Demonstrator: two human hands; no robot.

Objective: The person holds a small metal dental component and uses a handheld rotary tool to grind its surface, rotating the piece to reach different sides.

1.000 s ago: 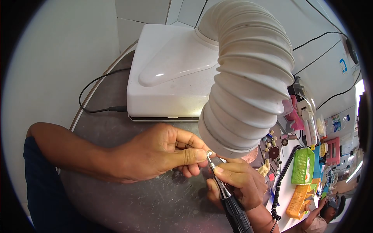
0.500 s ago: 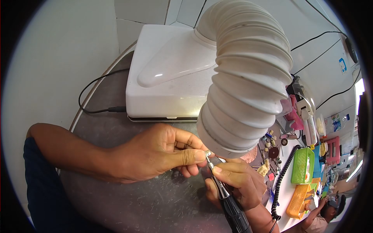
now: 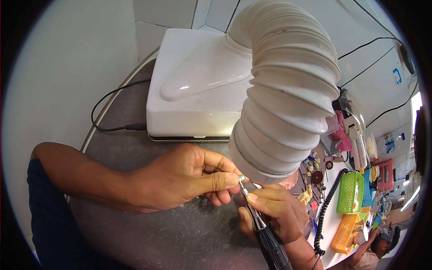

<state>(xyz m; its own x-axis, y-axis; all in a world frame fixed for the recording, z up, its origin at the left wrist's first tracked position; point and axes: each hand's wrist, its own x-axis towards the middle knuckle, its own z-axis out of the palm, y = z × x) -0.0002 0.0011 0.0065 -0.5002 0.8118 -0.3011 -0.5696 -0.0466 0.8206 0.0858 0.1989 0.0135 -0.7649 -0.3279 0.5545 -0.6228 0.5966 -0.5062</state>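
Between the thumb and index finger of my left hand (image 3: 193, 180) is a small whitish piece (image 3: 241, 178), mostly covered by the fingertips. My right hand (image 3: 281, 209) grips a black and silver rotary handpiece (image 3: 270, 243) near its metal nose. The handpiece's thin tip points up and left and meets the small piece. Both hands are just below the open end of a ribbed white hose (image 3: 283, 99), which curves down from a white box-shaped unit (image 3: 193, 117).
Burs, discs and small tools (image 3: 317, 177) lie on the right of the grey table (image 3: 180, 238). Beyond them are a coiled black cable (image 3: 321, 220), a green basket (image 3: 350, 192) and an orange basket (image 3: 344, 234). Another person (image 3: 375, 252) is at the lower right.
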